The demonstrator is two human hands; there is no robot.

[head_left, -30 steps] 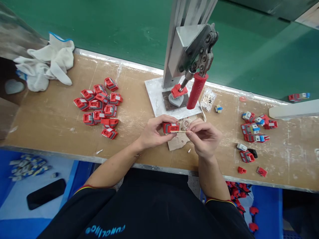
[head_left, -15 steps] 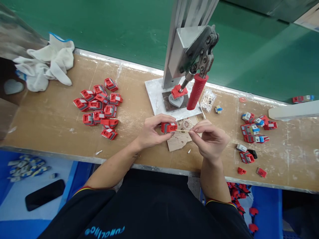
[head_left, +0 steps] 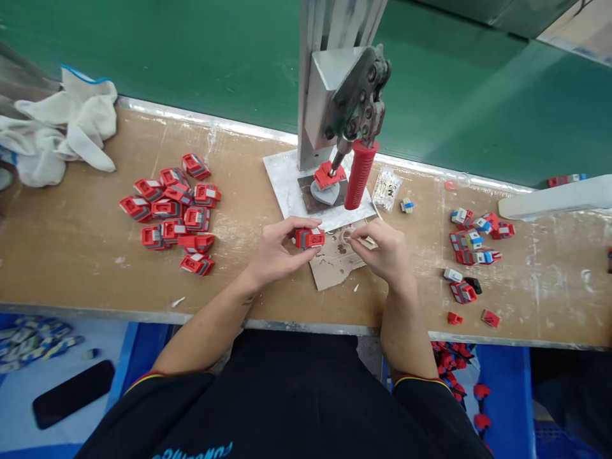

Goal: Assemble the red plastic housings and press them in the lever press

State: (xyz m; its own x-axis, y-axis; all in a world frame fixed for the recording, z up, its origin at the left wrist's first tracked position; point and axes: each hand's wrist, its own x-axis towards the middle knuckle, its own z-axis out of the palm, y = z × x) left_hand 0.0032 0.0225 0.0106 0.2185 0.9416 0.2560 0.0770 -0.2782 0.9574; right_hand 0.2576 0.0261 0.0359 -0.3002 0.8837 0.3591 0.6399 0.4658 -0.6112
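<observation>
My left hand [head_left: 275,250] pinches a small red and grey plastic part [head_left: 309,238] just above the wooden bench [head_left: 76,242]. My right hand [head_left: 382,252] pinches a thin wooden stick, whose tip rests by a small glue ring [head_left: 346,235] on a scrap of cardboard [head_left: 332,266]. Right behind both hands stands a toggle press [head_left: 342,102] with a red handle [head_left: 358,175]. Another red part [head_left: 329,174] sits under its plunger on a grey heart-shaped block.
A heap of red and grey parts [head_left: 174,210] lies to the left, white gloves [head_left: 57,131] at the far left. Red, blue and white parts [head_left: 473,242] lie to the right, near a small bag of sticks [head_left: 386,188]. A phone [head_left: 71,401] lies below the bench.
My right hand drew the stick away from the red part and brought its tip down to the cardboard. The left hand kept hold of the part. The view shifted slightly right.
</observation>
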